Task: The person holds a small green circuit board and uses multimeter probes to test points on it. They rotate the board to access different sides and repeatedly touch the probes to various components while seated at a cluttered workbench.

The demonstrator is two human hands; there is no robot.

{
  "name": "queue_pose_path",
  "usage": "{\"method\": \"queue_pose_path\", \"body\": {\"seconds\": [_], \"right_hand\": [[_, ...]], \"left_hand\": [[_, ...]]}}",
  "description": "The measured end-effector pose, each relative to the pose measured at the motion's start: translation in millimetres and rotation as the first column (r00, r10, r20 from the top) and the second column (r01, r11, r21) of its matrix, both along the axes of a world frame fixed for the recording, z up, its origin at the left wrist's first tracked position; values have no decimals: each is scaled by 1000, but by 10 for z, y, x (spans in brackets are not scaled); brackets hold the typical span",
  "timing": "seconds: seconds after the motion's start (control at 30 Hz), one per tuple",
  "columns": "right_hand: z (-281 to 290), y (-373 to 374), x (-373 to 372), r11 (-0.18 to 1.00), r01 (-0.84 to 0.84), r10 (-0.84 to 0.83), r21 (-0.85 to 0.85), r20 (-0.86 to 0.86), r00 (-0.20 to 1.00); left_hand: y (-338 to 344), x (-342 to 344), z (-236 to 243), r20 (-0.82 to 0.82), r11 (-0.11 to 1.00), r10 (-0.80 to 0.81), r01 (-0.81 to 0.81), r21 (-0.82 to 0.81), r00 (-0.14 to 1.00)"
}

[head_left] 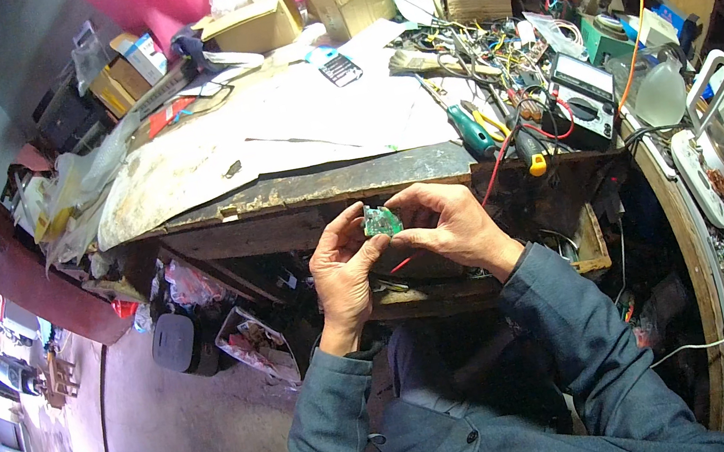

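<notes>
A small green circuit board [381, 221] is held up in front of the workbench's near edge. My left hand [346, 267] pinches its left side between thumb and fingers. On the other side, the thumb and fingers of my right hand [448, 223] close on the board's right edge. Small parts show on its face, too fine to make out. Below and behind my hands lies an open wooden drawer [588, 250], its inside mostly in shadow. A red test lead [495, 175] runs down from the bench near my right hand.
White sheeting [209, 170] covers much of the bench [344, 177]. At its right lie a green-handled screwdriver [469, 131], a multimeter [585, 98] and tangled wires [485, 47]. Cardboard boxes [252, 29] stand at the back. A dark bin [174, 342] and an open box [257, 344] sit on the floor.
</notes>
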State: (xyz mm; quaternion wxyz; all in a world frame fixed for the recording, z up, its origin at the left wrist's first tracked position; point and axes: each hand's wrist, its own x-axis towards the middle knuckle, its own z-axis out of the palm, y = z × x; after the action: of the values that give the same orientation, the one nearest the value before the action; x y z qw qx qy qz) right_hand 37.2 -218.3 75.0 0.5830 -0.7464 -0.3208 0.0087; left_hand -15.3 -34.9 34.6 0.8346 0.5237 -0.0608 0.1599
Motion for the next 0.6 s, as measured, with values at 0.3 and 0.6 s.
{"method": "queue_pose_path", "body": {"seconds": [0.3, 0.6], "right_hand": [[-98, -8, 40, 995, -87, 93, 53, -114, 989], [-137, 17, 78, 952, -217, 276, 217, -296, 915]], "left_hand": [[-5, -38, 15, -14, 996, -35, 36, 86, 999], [0, -33, -14, 165, 949, 69, -116, 294, 984]]}}
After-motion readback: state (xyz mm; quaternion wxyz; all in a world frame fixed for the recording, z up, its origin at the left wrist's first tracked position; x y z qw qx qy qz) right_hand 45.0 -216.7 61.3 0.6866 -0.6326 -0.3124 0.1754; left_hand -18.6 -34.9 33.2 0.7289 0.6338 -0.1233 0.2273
